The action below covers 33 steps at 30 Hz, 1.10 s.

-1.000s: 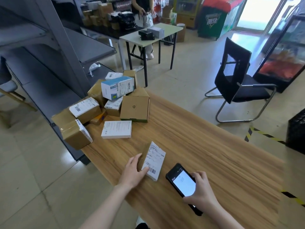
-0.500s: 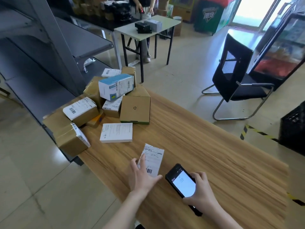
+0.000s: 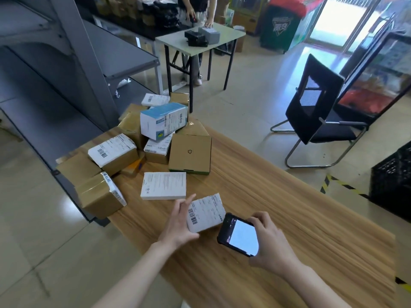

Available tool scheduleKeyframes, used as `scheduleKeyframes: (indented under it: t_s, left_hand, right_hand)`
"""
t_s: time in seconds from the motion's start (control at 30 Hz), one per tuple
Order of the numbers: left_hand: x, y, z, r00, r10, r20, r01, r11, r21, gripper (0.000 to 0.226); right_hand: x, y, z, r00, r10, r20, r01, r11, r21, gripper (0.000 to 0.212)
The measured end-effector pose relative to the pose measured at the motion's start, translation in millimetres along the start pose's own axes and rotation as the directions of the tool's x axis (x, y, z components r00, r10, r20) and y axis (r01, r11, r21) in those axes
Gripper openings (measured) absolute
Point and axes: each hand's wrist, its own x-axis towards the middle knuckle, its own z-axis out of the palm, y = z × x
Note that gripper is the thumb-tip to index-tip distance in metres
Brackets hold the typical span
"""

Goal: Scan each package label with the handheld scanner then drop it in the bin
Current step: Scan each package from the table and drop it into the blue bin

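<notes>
Head view: early days, we reckon. Our left hand grips the labelled package over the bench, just beside the scanner held in our right hand. The pile of boxes waits unscanned. The black crate may be the bin.

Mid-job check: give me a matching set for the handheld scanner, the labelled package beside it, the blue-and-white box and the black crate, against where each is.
1 handheld scanner
2 labelled package
3 blue-and-white box
4 black crate

A on the floor, right of the table
B in the left hand
C atop the box pile
D in the right hand

Pairs: 1-D, 2-B, 3-C, 4-A
</notes>
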Motion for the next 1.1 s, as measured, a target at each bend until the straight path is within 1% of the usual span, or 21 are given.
scheduleKeyframes:
  t_s: [0.13, 0.23, 0.43, 0.57, 0.73, 0.83, 0.97, 1.03, 1.1]
  left_hand:
    - [12, -5, -18, 0.99, 0.135, 0.05, -0.137, 0.99, 0.044, 0.106]
    - [18, -5, -27, 0.978, 0.192, 0.075, -0.2, 0.974, 0.105, 0.106]
    - [23, 4, -35, 0.962, 0.25, 0.108, -0.263, 0.956, 0.128, 0.107]
    - [20, 18, -35, 0.957, 0.267, 0.117, -0.283, 0.946, 0.155, 0.109]
    - [10, 40, -25, 0.947, 0.288, 0.142, -0.313, 0.927, 0.208, 0.11]
    - [0, 60, -11, 0.946, 0.287, 0.153, -0.316, 0.924, 0.217, 0.106]
    - [-20, 99, 26, 0.945, 0.292, 0.147, -0.316, 0.929, 0.191, 0.103]
    - [-33, 123, 52, 0.937, 0.31, 0.16, -0.336, 0.927, 0.168, 0.103]
    - [-47, 150, 84, 0.925, 0.33, 0.189, -0.356, 0.926, 0.127, 0.103]
  right_hand:
    - [19, -16, -10, 0.999, -0.044, -0.01, 0.041, 0.985, -0.17, 0.096]
    - [24, -23, -11, 0.999, -0.036, -0.03, 0.028, 0.976, -0.216, 0.091]
    - [19, -22, -12, 0.997, -0.012, -0.075, -0.006, 0.97, -0.243, 0.085]
    - [4, -12, -15, 0.994, 0.008, -0.107, -0.034, 0.97, -0.241, 0.089]
    - [-27, 11, -18, 0.985, 0.032, -0.168, -0.068, 0.975, -0.212, 0.088]
    - [-58, 32, -14, 0.973, 0.103, -0.206, -0.127, 0.986, -0.108, 0.091]
    - [-116, 73, -2, 0.93, 0.273, -0.246, -0.241, 0.959, 0.15, 0.092]
    - [-153, 99, 7, 0.89, 0.371, -0.265, -0.282, 0.905, 0.32, 0.094]
    - [-193, 127, 18, 0.828, 0.486, -0.278, -0.315, 0.815, 0.486, 0.094]
